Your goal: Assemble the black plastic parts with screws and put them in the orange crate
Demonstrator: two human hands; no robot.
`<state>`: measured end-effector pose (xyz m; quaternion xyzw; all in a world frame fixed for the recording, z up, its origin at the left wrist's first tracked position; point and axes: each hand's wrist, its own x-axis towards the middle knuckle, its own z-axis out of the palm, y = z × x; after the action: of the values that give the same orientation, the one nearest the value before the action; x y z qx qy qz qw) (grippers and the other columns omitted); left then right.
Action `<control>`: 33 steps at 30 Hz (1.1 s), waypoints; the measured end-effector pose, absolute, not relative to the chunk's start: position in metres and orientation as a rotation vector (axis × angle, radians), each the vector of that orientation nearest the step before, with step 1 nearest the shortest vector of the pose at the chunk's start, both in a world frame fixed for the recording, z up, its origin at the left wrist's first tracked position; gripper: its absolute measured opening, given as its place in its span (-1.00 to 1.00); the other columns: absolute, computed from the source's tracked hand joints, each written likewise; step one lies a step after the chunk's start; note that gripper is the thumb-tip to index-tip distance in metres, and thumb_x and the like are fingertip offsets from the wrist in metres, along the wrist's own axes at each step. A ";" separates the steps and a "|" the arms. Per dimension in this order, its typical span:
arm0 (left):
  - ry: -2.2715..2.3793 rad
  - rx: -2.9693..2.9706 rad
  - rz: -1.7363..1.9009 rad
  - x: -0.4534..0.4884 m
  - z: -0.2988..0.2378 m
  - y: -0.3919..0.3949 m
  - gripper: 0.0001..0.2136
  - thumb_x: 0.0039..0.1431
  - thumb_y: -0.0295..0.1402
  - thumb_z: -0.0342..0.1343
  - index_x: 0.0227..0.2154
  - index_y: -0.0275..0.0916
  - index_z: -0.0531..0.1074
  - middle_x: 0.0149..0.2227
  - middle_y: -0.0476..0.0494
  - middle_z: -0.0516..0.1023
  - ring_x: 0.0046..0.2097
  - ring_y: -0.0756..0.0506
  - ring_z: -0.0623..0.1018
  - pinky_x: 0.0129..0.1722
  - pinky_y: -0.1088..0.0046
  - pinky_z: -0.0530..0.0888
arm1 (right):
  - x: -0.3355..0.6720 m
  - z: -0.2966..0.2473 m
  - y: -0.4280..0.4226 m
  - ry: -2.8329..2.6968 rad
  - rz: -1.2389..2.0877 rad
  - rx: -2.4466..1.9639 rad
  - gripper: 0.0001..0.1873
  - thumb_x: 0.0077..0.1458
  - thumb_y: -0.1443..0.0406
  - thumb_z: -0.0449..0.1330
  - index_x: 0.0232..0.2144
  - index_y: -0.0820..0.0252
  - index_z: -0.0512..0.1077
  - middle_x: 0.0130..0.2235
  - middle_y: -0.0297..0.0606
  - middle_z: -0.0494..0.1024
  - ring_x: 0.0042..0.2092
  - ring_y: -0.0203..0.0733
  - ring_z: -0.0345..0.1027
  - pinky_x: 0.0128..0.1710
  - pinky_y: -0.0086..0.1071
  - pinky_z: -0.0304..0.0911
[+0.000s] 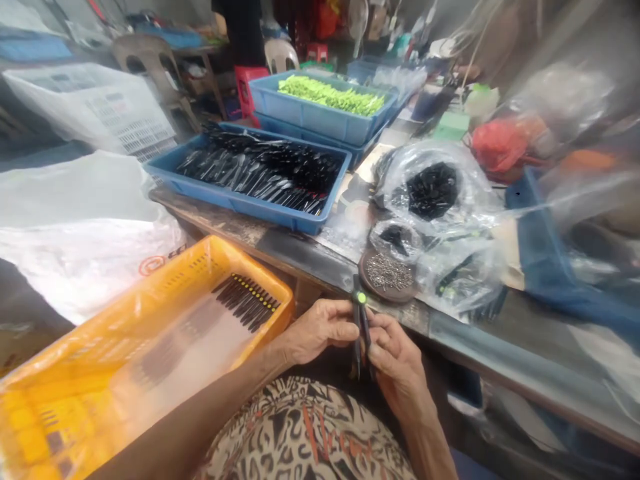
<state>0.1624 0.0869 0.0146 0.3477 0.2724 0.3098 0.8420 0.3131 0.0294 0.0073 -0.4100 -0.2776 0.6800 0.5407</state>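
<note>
My left hand [320,330] and my right hand [397,360] pinch a slim black piece [361,327] with a yellow-green dot at its top end, just in front of the bench edge. Its lower part is partly hidden by my fingers. To my left, an orange plastic crate [250,267] lined with clear film holds a row of black pieces with yellow tips [247,303]. Beyond my hands, a round brown dish [400,297] holds small metal bits [389,272].
Along the worn bench [300,257] stand a blue tray of black pieces [240,200] and a blue tray of green pieces [310,113]. A clear plastic bag of black parts [433,190] lies to the right. A white sack [75,227] lies left.
</note>
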 end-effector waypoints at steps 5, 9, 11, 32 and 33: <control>0.650 0.678 0.736 0.143 0.000 0.091 -0.64 -0.21 -0.34 0.34 -0.27 -0.35 0.52 -0.50 -0.01 0.38 -0.50 0.11 0.26 -0.51 0.58 0.14 | 0.289 0.007 0.039 -0.682 1.655 -1.074 -0.60 -0.15 0.25 0.37 -0.23 0.13 0.34 -0.48 -0.45 0.27 -0.56 -0.45 0.05 -0.62 -0.58 -0.04; 0.661 0.606 0.817 0.126 -0.008 0.091 -0.68 -0.20 -0.35 0.33 -0.31 -0.37 0.53 -0.49 -0.04 0.40 -0.50 0.11 0.27 -0.50 0.57 0.14 | 0.270 0.005 0.048 -0.719 1.667 -1.113 -0.59 -0.16 0.25 0.38 -0.24 0.14 0.35 -0.48 -0.45 0.26 -0.54 -0.44 0.07 -0.61 -0.56 -0.04; 0.644 0.588 0.869 0.116 -0.012 0.089 -0.71 -0.15 -0.35 0.30 -0.31 -0.38 0.52 -0.53 -0.01 0.36 -0.54 0.14 0.22 -0.53 0.57 0.10 | 0.261 0.002 0.052 -0.758 1.674 -1.151 -0.58 -0.17 0.24 0.37 -0.23 0.14 0.34 -0.48 -0.45 0.26 -0.54 -0.43 0.08 -0.60 -0.55 -0.03; 1.733 0.804 0.988 -0.081 -0.147 0.061 -0.81 -0.03 -0.46 0.04 -0.66 -0.27 0.17 -0.68 0.14 0.07 -0.61 0.11 0.12 -0.58 0.54 0.08 | 0.199 0.007 0.144 -2.172 0.205 -1.316 -0.76 0.10 0.19 0.09 -0.26 0.22 0.41 -0.33 -0.17 0.48 -0.35 -0.16 0.38 -0.30 -0.30 0.31; 1.769 0.807 0.940 -0.083 -0.162 0.058 -0.80 0.02 -0.46 0.05 -0.65 -0.28 0.20 -0.67 0.12 0.11 -0.60 0.11 0.16 -0.57 0.55 0.13 | 0.201 0.006 0.148 -2.175 0.165 -1.335 -0.75 0.09 0.19 0.09 -0.27 0.23 0.41 -0.34 -0.16 0.49 -0.36 -0.17 0.37 -0.31 -0.30 0.31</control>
<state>-0.0826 0.0582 -0.1618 0.3297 0.7222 0.3840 0.4715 0.2014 0.1476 0.0064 -0.4999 -0.8144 0.0619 0.2880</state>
